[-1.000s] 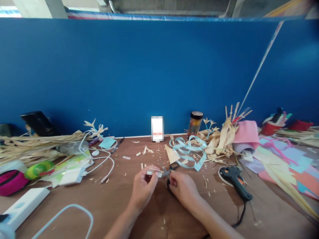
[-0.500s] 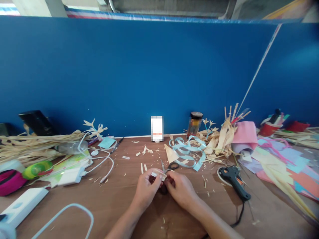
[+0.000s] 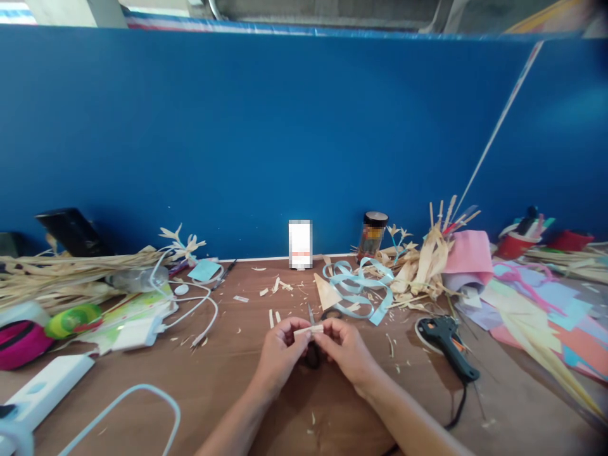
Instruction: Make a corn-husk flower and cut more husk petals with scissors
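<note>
A short pale strip (image 3: 308, 330) is pinched between both hands, low in the middle of the head view. My left hand (image 3: 284, 348) is closed on its left end, thumb on top. My right hand (image 3: 342, 353) grips the right end, its fingertips close to those of the left. Dark-handled scissors (image 3: 312, 357) lie on the table beneath the hands, partly hidden by them. Two narrow pale strips (image 3: 272, 318) rest just beyond my left hand. Past the scissors lies a cream triangular piece (image 3: 327, 293).
Light blue ribbon (image 3: 351, 285) and dried husks (image 3: 418, 272) lie beyond on the right, a black glue gun (image 3: 449, 348) nearer. White cables (image 3: 211, 310), a power strip (image 3: 45, 386) and a pink pouch (image 3: 21, 345) occupy the left. A blue partition (image 3: 294, 126) stands behind.
My right hand has moved up slightly and its fingertips have come onto the strip's right end. The strip now lies more level between both hands.
</note>
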### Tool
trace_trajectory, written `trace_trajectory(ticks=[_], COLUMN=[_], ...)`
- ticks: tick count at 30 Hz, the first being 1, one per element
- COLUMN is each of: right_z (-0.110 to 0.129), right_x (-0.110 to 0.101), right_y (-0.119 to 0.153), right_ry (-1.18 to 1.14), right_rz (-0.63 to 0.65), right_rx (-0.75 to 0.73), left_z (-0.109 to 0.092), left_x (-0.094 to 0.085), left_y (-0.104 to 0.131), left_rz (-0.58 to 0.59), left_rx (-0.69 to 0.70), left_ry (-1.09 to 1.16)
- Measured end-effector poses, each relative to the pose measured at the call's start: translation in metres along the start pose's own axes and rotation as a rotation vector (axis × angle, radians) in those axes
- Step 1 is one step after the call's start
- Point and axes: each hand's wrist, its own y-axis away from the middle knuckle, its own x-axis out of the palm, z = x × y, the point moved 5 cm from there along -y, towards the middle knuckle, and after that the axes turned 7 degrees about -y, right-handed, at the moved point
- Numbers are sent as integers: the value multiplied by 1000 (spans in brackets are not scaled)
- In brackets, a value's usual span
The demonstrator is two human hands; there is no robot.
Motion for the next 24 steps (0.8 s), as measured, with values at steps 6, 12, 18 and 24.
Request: trace_trajectory(ticks=[6, 12, 18, 24], right_z=[3, 8, 13, 22], right_x=[-6, -6, -5, 0], right_y=[-2, -1, 2, 6], right_ry=[-7, 231, 288, 413], right_rz=[-76, -68, -89, -57], right_rx=[-8, -137, -190, -236], left_z=[0, -7, -13, -18], left_x=[2, 0, 5, 4], left_y=[0, 4, 6, 7], left_rz=[9, -70, 9, -44], left_rx=[65, 243, 231, 290], left_ry=[-15, -231, -246, -262])
